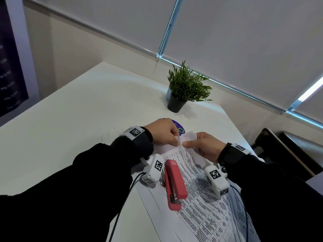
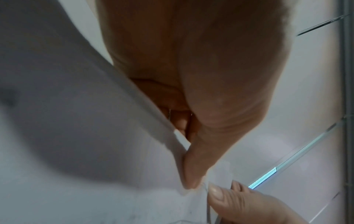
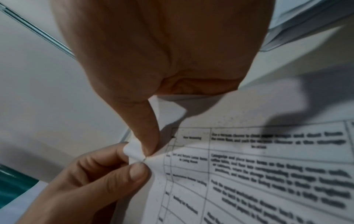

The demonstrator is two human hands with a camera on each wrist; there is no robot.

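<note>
Sleeves (image 1: 87, 189): black, seen lowest in the head view, with white tagged wrist units (image 1: 153, 169) strapped on.
Printed sheets (image 1: 206, 212): laid slightly fanned on the white bench (image 1: 78, 119), tables of text facing up; the far corner was lifted and folded back.
Left grip (image 1: 162, 132): closed in a pinch on that lifted corner, thumb pressed onto the paper.
Right grip (image 1: 205, 145): closed in a pinch on the same corner, thumb set tip to tip with the left.
Staple (image 3: 144, 159): a thin wire was seen in the corner between both thumbs.
Stapler (image 1: 174, 184): red, laid on the sheets' left part, beside the left wrist.
Potted plant (image 1: 185, 88): stood well beyond the grips, near the bench's far edge.
</note>
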